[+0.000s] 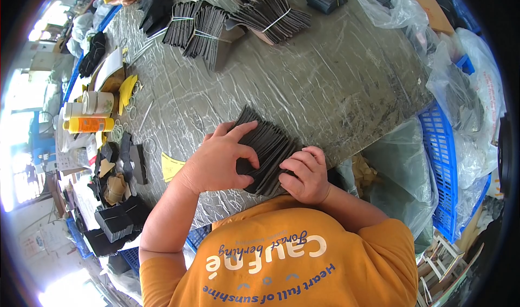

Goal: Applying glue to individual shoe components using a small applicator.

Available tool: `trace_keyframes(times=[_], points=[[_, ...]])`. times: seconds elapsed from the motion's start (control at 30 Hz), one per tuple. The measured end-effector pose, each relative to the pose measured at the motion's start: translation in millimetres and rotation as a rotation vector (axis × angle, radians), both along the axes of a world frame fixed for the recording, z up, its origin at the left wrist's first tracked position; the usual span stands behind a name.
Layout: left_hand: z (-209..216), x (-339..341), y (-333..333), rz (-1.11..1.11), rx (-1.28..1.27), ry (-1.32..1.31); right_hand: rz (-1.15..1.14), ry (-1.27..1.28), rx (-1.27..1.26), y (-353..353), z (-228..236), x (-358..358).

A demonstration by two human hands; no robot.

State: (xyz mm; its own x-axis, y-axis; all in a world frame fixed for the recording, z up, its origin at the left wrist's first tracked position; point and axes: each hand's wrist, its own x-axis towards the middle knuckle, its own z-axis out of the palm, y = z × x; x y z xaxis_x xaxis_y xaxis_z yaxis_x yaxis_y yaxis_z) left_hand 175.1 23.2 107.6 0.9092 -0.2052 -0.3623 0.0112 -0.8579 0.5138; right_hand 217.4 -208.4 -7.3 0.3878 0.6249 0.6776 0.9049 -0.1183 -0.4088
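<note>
A thick stack of thin black cut pieces [266, 144], fabric-like, stands on edge near the table's front edge, close to my body. My left hand [219, 158] grips its left side, with one finger reaching over the far end and the thumb by the near end. Against the right side, my right hand [307, 176] is curled, its fingers bent and touching the pieces. The stack is held between both hands. Part of its near edge is hidden by my fingers.
Banded bundles of dark pieces [273, 23] lie along the table's far side. A yellow paper pattern [172, 167] is left of my hands. Bottles [91, 124] and rubber bands stand at the left edge. A blue crate [440, 161] and plastic bags are right; another person's hand [128, 0] shows far left.
</note>
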Motion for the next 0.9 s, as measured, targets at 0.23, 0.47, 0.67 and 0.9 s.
trace_keyframes(times=[0.23, 0.47, 0.67, 0.9], points=[[3, 0, 1, -0.002, -0.004, 0.027, 0.054, 0.025, -0.031, 8, 11, 7], [-10, 5, 31, 0.083, -0.483, -0.044, 0.318, 0.158, -0.248, 37, 38, 47], [-50, -22, 60, 0.630, -1.474, 0.227, 0.587, 0.127, -0.721, 61, 48, 62], [-87, -58, 36, 0.775, -1.337, -0.075, 0.440, 0.145, -0.598, 60, 43, 51]])
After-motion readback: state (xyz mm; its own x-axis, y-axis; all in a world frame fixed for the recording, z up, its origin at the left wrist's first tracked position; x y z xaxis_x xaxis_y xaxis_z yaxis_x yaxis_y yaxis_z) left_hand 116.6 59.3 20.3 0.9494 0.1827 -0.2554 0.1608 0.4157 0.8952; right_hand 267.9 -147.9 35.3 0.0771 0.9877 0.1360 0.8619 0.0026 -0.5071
